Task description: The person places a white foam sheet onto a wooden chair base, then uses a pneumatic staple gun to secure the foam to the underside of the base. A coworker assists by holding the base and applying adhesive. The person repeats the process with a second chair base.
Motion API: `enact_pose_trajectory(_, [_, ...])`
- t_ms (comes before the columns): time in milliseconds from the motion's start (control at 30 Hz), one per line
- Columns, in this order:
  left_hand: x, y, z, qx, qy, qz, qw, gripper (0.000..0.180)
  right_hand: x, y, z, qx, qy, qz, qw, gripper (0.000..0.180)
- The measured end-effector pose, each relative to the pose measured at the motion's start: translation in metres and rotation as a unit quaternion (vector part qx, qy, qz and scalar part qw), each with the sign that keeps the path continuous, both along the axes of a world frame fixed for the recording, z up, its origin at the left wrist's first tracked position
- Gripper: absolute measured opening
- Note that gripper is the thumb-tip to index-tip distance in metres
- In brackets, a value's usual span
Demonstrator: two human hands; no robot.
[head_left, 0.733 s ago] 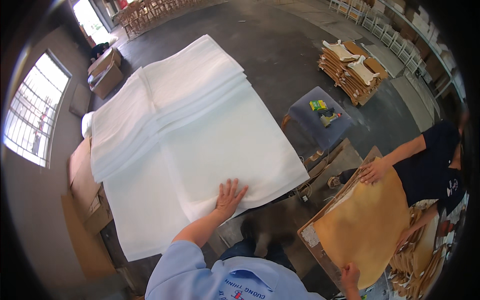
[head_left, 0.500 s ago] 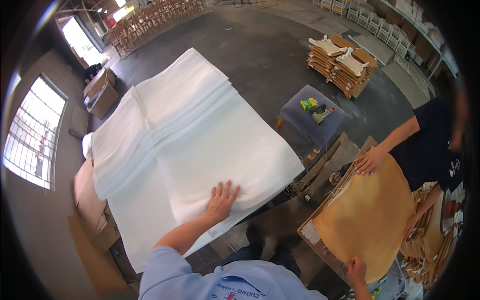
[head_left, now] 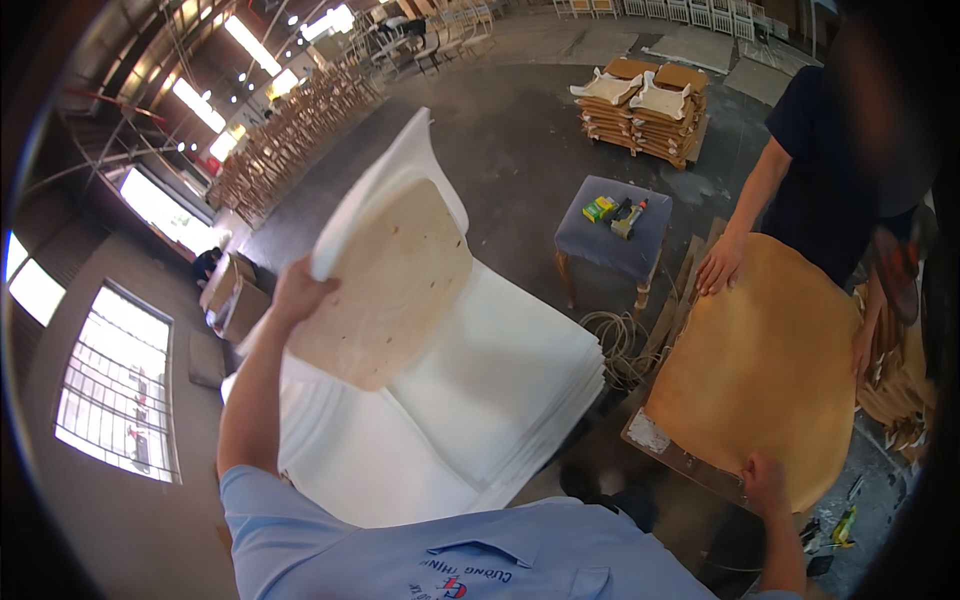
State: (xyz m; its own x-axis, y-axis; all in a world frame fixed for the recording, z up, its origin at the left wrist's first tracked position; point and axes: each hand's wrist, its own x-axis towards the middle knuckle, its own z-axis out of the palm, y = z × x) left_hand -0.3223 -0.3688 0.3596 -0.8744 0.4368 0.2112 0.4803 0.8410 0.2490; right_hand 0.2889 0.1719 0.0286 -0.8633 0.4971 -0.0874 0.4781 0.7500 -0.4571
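Note:
My left hand grips the edge of a raised, tilted piece. Its near face is a pale plywood panel with rounded corners and small dark marks, and a white foam sheet lies behind it, sticking out past its edges. Below spreads a stack of white sheets. On my right, a tan, leather-like cover lies over a board. My right hand is closed at its near edge, fingers curled. A co-worker's hand presses on the cover's far left side; another hand is at its right edge.
A blue-grey padded stool carries a yellow-green box and a staple gun-like tool. Coiled hose lies beside the white stack. Stacked tan pieces stand farther back. Cardboard boxes sit by the left wall.
My left hand, flat on the white sheets before, has lifted the plywood panel with its white sheet. My right hand stays at the tan cover's near edge. The head view has turned.

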Motion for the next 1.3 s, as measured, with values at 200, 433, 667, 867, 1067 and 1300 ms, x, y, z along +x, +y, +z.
enact_pose_trajectory(200, [0.052,0.000,0.128,0.118,-0.052,0.015,0.992,0.050,0.005,-0.007,0.005,0.019,0.007,-0.026,0.999,0.015])
enact_pose_trajectory(433, [0.130,-0.004,0.187,0.037,0.056,-0.026,0.997,0.050,0.015,0.014,0.014,-0.016,-0.074,0.029,0.997,0.015])
enact_pose_trajectory(667, [0.136,0.008,0.255,0.215,-0.011,-0.203,0.955,0.067,-0.216,0.056,0.092,-0.372,0.245,-0.007,0.895,0.044])
enact_pose_trajectory(867, [0.064,0.078,0.206,0.233,-0.092,-0.208,0.946,0.061,-0.263,-0.077,0.065,-0.689,0.152,0.174,0.687,0.060])
enact_pose_trajectory(1067, [0.012,0.199,0.108,0.130,-0.236,-0.260,0.927,0.055,-0.148,-0.112,0.068,-0.791,0.273,0.113,0.536,0.077])
enact_pose_trajectory(1300, [0.007,0.354,0.008,0.147,-0.096,-0.393,0.903,0.055,-0.061,-0.102,0.028,-0.649,0.405,-0.126,0.631,0.026])
